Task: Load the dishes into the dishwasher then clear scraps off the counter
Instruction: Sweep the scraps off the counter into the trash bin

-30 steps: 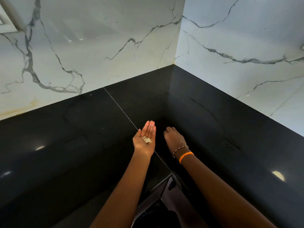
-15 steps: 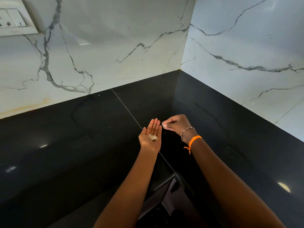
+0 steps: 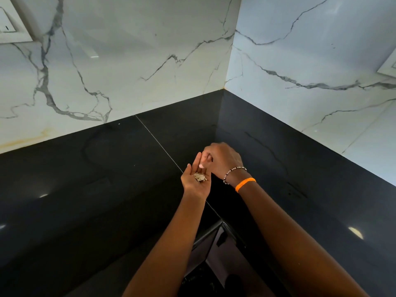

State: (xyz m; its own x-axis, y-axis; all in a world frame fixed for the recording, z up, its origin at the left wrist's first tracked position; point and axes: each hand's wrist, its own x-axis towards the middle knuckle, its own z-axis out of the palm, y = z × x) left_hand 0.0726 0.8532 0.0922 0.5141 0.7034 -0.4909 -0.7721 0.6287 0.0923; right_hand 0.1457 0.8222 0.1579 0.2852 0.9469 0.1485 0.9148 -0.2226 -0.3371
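Observation:
My left hand is held palm up over the black counter, cradling a small heap of pale scraps. My right hand hovers just above the left fingers, its fingertips bunched together and pointing down at the palm. Whether a scrap is pinched between them is hidden. A beaded bracelet and an orange band circle my right wrist. No dishes are in view.
The glossy counter runs into a corner between two white marble walls. A thin seam crosses the counter diagonally. A dark open cavity shows below the counter's inner corner. A switch plate sits top left.
My right hand rose off the counter with its fingers pinched and came over the left palm. The left hand stayed palm up with the scraps.

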